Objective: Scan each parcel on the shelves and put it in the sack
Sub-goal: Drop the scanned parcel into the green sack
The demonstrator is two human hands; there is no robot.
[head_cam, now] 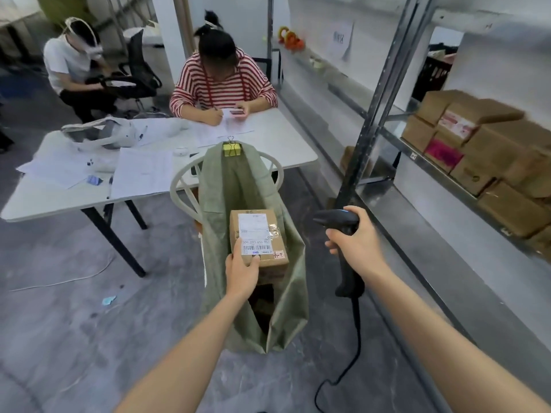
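Note:
My left hand [242, 271] grips the near edge of a brown cardboard parcel [262, 231] with a white barcode label on top, held over the open mouth of the green sack [286, 296]. The sack hangs from a white chair back, pinned there by a yellow binder clip [232, 149]. More boxes show dimly inside the sack. My right hand [356, 238] holds a black corded barcode scanner [340, 222], its head pointing left toward the parcel. Several brown parcels [489, 162] are stacked on the metal shelf at the right.
A white table [286, 135] with papers stands behind the sack; a person in a striped top sits at it writing. Another person sits at the far left. The shelf's metal upright [369, 120] rises just right of the scanner. A cable lies on the grey floor.

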